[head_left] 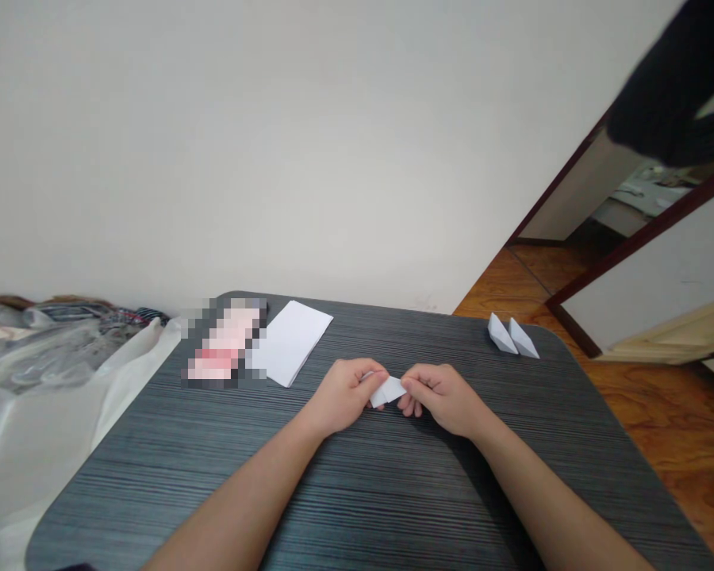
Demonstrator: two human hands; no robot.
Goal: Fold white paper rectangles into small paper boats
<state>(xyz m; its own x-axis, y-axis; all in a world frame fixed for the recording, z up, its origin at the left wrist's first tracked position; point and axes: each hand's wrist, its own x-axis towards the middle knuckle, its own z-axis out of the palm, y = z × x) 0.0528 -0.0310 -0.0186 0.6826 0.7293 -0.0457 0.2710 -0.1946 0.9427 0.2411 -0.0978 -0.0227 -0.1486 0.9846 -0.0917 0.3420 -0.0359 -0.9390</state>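
Between my hands, just above the middle of the dark table, is a small piece of folded white paper [388, 392]. My left hand [350, 394] pinches its left end between thumb and fingers. The right end is gripped the same way by my right hand [439, 396], with its lower fingers curled underneath. A crease or layered edge runs across the visible middle of the paper; the ends are covered by my fingertips. Two folded white paper boats [503, 334] stand side by side near the table's far right corner.
The dark wood-grain table [357, 492] meets a pale wall [333, 159]. A stack of white paper sheets [294, 341] lies at the back left, beside a pixelated pinkish thing [223, 341]. Plastic-covered items [77, 341] lie left of the table. Wooden floor [678, 412] and a doorway appear right.
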